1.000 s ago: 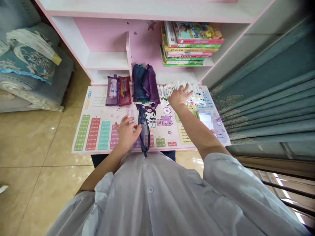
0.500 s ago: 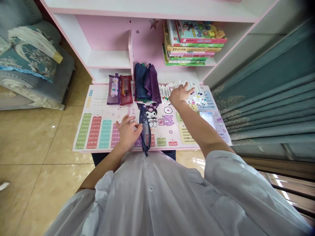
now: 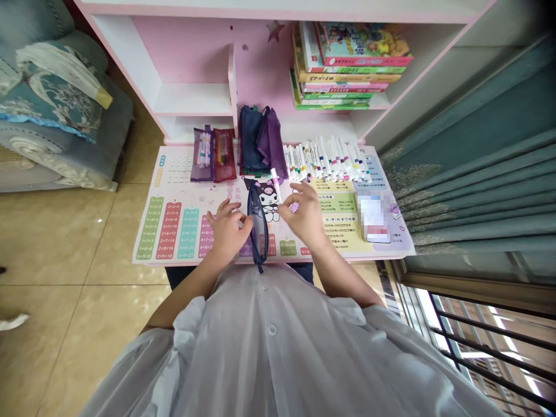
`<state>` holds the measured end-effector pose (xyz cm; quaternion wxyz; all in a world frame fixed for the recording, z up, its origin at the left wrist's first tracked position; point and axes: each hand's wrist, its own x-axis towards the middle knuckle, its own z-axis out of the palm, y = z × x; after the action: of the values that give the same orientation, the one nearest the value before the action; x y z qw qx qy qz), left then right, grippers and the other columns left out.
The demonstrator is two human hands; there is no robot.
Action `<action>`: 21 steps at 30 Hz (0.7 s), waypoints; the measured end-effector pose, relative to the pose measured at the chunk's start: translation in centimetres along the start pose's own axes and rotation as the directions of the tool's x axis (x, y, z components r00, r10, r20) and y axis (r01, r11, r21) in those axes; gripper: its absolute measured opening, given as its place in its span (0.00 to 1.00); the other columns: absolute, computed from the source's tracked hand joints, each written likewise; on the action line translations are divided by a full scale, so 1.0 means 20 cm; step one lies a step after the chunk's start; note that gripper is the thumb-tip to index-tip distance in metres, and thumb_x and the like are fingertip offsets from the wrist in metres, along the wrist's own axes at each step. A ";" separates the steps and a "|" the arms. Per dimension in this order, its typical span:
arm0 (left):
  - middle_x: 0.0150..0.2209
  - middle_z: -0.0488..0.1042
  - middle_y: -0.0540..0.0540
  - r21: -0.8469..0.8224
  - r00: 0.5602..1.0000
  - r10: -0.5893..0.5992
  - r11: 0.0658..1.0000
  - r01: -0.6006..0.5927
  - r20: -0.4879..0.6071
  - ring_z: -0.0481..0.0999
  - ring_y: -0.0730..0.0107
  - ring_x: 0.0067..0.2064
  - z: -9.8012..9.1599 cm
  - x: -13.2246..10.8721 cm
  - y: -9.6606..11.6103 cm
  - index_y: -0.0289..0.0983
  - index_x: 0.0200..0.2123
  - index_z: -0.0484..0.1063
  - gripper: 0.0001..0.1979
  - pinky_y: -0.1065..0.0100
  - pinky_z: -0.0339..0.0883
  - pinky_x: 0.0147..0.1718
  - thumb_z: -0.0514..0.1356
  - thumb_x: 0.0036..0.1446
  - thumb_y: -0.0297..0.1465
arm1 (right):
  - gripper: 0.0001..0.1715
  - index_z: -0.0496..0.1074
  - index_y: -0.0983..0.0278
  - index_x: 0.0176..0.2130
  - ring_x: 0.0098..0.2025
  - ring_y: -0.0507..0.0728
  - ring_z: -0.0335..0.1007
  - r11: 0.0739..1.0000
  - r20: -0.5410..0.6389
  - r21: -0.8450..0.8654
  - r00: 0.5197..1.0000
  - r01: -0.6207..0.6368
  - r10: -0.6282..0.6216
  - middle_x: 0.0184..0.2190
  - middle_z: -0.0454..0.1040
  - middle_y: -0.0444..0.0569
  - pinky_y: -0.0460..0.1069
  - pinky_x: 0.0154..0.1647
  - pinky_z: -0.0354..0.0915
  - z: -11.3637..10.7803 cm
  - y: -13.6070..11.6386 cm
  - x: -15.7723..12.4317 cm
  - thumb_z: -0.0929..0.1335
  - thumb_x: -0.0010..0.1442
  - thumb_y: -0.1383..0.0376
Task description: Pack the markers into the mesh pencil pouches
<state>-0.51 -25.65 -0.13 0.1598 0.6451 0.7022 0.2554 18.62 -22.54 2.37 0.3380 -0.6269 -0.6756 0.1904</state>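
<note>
Two hands at the near edge of the table: left hand pinching a navy mesh pencil case upright, right hand half-curled beside a pink-capped marker, hold unclear. Probably light, floppy mesh, likely firmest along the zipper.

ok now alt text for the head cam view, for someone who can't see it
Looking down from the person's head, the left hand holds a navy mesh pencil case upright on a multiplication-table desk mat, and the right hand holds a pink-capped marker beside it. Rows of markers lie farther along the mat.
</note>
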 end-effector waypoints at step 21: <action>0.53 0.79 0.45 0.021 1.000 -0.006 1.000 0.006 0.008 0.65 0.48 0.66 0.01 0.00 0.02 0.39 0.21 0.71 0.12 0.29 0.45 0.65 0.61 0.57 0.31 | 0.12 0.82 0.64 0.36 0.69 0.74 0.52 0.894 0.308 -0.425 0.951 0.146 -0.009 0.63 0.69 0.61 0.73 0.63 0.55 0.23 -0.11 -0.20 0.70 0.62 0.59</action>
<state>-0.16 -25.54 -0.05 0.1566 0.6458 0.7060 0.2448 13.76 -25.92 -0.19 0.0882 -0.6235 -0.7689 0.1106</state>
